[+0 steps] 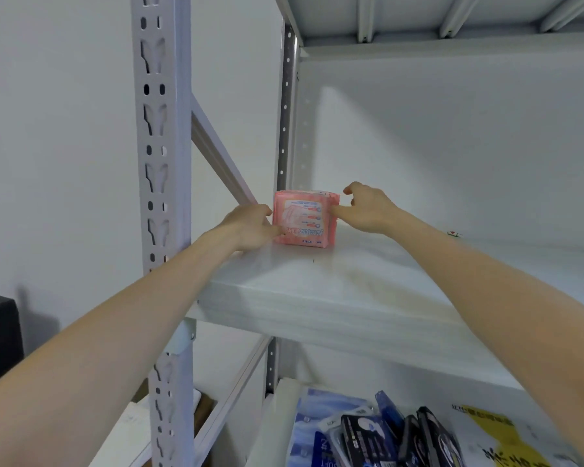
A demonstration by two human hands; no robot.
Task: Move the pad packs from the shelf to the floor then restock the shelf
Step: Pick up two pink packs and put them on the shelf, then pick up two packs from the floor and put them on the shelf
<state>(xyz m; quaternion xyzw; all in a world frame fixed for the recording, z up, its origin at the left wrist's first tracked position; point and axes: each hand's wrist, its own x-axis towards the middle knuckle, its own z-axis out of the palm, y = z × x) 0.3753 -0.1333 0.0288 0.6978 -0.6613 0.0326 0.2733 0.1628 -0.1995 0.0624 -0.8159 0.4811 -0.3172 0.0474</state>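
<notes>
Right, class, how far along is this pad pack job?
Done: the shelf shows just one pink pack. In hand: left hand and right hand grip that pack. Left: unclear whether it is the last out or the first back.

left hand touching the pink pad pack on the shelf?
Touching. The head view shows the left hand with its fingers lying right against the left edge of the pink pad pack, with no gap visible between them.

Pad pack [302,219] lettering illegibly small.
</notes>
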